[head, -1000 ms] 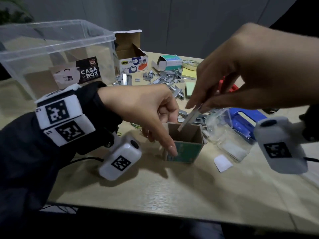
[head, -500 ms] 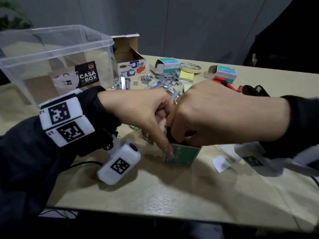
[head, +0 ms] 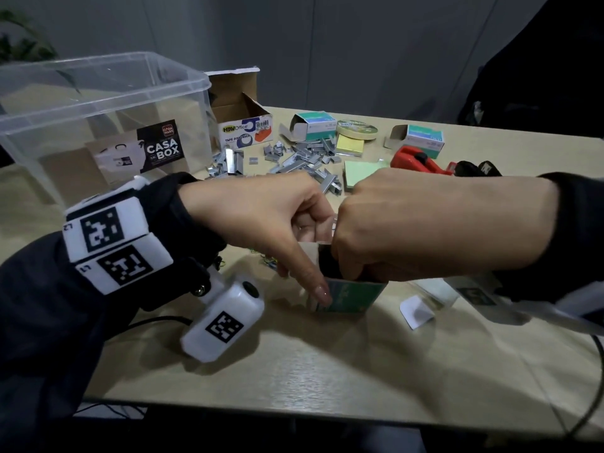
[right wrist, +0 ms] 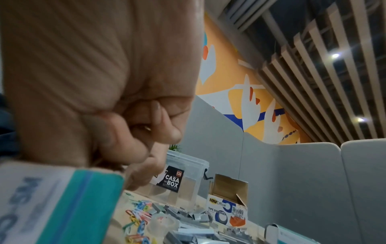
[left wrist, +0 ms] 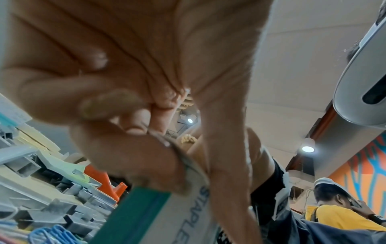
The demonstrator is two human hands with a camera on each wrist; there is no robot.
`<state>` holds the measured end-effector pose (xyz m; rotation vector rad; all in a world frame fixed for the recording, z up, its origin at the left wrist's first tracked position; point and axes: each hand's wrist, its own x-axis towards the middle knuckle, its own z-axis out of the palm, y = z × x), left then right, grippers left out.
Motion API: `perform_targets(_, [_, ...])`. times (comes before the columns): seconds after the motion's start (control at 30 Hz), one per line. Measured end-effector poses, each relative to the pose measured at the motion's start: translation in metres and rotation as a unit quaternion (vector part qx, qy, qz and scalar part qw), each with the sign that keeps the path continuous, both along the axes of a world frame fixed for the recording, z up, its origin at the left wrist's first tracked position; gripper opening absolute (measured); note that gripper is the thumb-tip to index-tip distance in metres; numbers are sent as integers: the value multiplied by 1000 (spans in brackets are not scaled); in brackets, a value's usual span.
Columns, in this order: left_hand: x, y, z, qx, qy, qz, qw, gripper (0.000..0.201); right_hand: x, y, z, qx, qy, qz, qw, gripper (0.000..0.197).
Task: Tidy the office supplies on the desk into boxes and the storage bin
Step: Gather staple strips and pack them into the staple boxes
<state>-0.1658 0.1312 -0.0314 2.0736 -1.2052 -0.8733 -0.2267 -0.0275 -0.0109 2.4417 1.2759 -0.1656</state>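
Steadying the small teal-and-white cardboard staple box (head: 351, 295) near the front of the pale wooden desk (head: 327, 371), the left hand (head: 261, 220) pinches its near wall, thumb down the outside and fingers curled at the rim. A second ago the right hand (head: 425, 230) hovered above the open top pinching a silver strip of staples; now it has dropped into the mouth, fingers bunched downward inside, and the strip is out of sight, so whether they still grip it cannot be told. That likely means one more strip is going in. Further back, the loose pile of grey staple strips (head: 300, 158) remains, with the clear plastic storage bin (head: 98, 103) behind.
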Motion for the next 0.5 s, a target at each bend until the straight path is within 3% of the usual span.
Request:
perform_targets(0.1, [-3,1,1,-7,-19,-4,1000,24,0,-9,8,64,31,-6,997,10])
perform_targets(0.2, [-11,3,2,-15,-88,-7,996,37,0,-21,38,162,148,-40,975,13])
perform_targets(0.27, [-17,4,2,-15,-152,-23,988,42,-2,-28,51,186,181,-67,963,13])
perform_targets(0.37, [-25,6,4,-11,-224,-36,974,47,0,-37,54,205,172,-101,958,14])
perform_targets(0.5, [-32,5,5,1,-248,-49,967,50,5,-35,48,191,110,-134,966,16])
